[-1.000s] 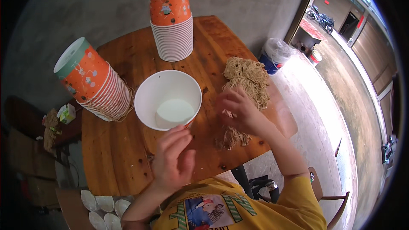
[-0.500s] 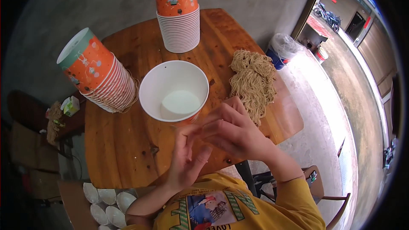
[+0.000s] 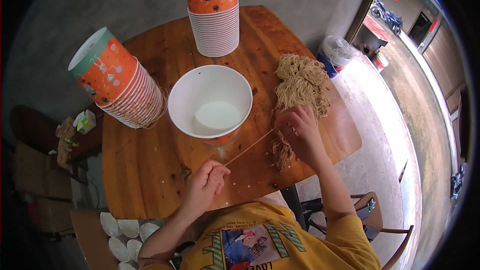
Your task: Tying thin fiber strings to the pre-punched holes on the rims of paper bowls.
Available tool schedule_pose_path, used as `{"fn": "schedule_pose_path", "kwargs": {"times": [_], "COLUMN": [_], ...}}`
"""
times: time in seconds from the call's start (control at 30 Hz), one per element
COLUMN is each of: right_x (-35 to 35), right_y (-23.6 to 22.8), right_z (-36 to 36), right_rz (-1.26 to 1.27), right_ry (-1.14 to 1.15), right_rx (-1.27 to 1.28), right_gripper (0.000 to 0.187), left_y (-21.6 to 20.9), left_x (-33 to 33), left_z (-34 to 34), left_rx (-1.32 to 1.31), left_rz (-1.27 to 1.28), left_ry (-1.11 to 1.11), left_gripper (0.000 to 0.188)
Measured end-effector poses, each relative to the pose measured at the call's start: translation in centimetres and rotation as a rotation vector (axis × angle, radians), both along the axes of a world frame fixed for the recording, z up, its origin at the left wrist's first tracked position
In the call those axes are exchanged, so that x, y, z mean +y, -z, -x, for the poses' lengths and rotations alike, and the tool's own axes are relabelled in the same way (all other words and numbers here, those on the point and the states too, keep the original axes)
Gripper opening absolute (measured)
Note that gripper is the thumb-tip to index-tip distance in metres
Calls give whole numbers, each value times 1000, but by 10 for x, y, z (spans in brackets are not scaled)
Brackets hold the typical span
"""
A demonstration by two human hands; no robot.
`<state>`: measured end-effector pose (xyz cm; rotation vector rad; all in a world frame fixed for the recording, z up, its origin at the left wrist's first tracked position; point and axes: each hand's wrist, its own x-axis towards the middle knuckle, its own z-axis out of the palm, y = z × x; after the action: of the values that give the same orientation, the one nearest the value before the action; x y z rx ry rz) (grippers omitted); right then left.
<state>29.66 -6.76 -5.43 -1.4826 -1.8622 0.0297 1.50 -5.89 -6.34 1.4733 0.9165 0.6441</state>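
Observation:
A thin tan string (image 3: pixel 251 146) runs taut in a slant between my two hands over the near part of the wooden table. Its lower left end is pinched in my left hand (image 3: pixel 206 179), fingers curled closed. My right hand (image 3: pixel 300 131) grips the other end, above the near end of a loose bundle of tan strings (image 3: pixel 304 82). Just beyond the taut string stands an open paper bucket (image 3: pixel 182 102), white inside, with some orange showing on its outside below the rim. Both hands are apart from this bucket.
On the wooden table (image 3: pixel 145 170), a stack of orange and green paper buckets (image 3: pixel 214 27) stands at the back. Another stack (image 3: pixel 125 85), wound with string, leans at left. A cardboard box (image 3: pixel 90 237) of white round pieces sits below the table's near left edge; a chair (image 3: pixel 382 215) stands right.
My hands were close together in front of the bucket. Now they are apart, the right one moved right to the string bundle, with the string stretched between them. The view has shifted slightly.

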Motion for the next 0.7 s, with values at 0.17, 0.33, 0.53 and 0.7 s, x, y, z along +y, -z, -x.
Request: {"fn": "schedule_pose_path", "kwargs": {"times": [0.17, 0.33, 0.53, 0.7], "right_x": [-7, -18, -13, -14], "right_y": [8, -8, -7, -7], "right_z": [23, 85, 93, 97], "right_rz": [16, 111, 290, 316], "right_ry": [-29, -442, -417, -368], "right_rx": [-9, 361, 576, 584], "right_gripper": [19, 38, 18, 10], "left_y": [2, -26, -38, -30], "left_x": [7, 9, 18, 19], "left_z": [4, -7, -3, 4], "left_rx": [29, 65, 80, -28], "left_rz": [31, 1, 60, 133], "left_ry": [-41, 47, 54, 85], "left_gripper": [24, 24, 25, 23]}}
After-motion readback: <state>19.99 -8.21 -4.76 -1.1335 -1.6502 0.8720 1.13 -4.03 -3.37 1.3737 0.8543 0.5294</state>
